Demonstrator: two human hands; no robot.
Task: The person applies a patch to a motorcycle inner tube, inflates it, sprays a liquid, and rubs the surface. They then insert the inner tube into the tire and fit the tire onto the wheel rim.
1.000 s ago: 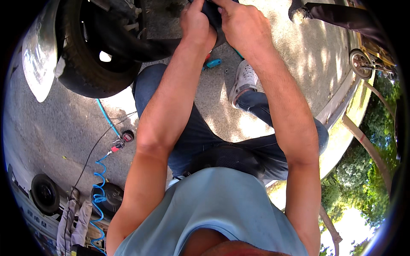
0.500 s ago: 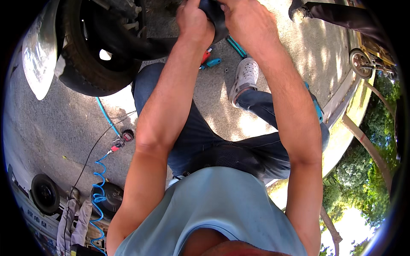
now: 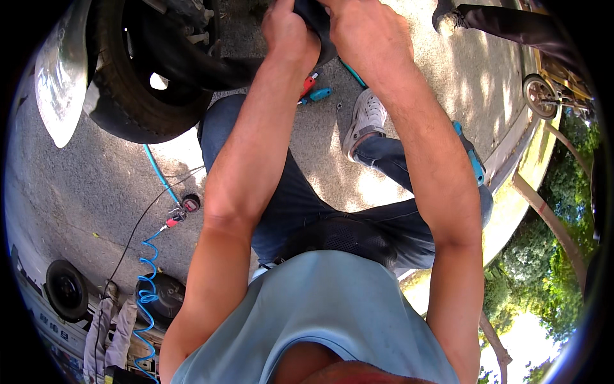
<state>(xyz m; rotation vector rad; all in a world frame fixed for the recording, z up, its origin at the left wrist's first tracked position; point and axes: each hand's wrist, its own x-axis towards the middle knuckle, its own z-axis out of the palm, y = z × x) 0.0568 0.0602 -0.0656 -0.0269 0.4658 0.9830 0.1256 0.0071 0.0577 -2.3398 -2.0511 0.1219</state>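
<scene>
My left hand [image 3: 288,31] and right hand [image 3: 371,35] were, I judged, working the curved black rubber tube [image 3: 327,50], far centre; I couldn't tell their grip. Next called for steady support.

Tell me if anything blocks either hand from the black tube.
Nothing visible does: the left hand and right hand are right at the black tube, though the picture's top edge cuts off their fingers.
</scene>
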